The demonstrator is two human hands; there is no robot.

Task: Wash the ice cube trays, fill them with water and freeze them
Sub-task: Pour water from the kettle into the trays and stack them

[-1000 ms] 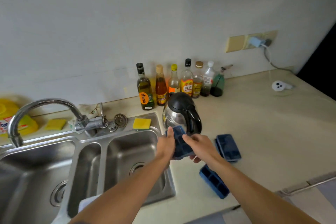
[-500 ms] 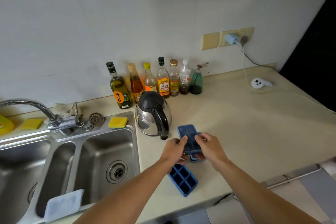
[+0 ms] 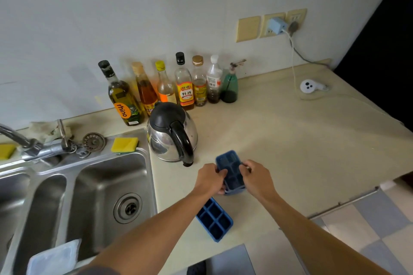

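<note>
On the head camera you seem to be gathering trays before washing. Both forearms reach forward, knuckles up; your left hand [image 3: 211, 177] and right hand [image 3: 257, 178] each curl a narrow grip over a long rim of the blue ice cube tray [image 3: 231, 171], held low over the table [image 3: 290, 140]. A second tray [image 3: 214, 219] lies near the front edge. Next, carry both left to the sink [image 3: 107, 158].

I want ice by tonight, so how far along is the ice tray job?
Barely begun. Done: nothing visibly; no tray shows water, and the sink looks dry. In hand: the left hand and right hand grip the top tray, resting on a second tray on the counter. Left: that pair and the third tray near the counter edge need washing, filling and freezing.
</note>
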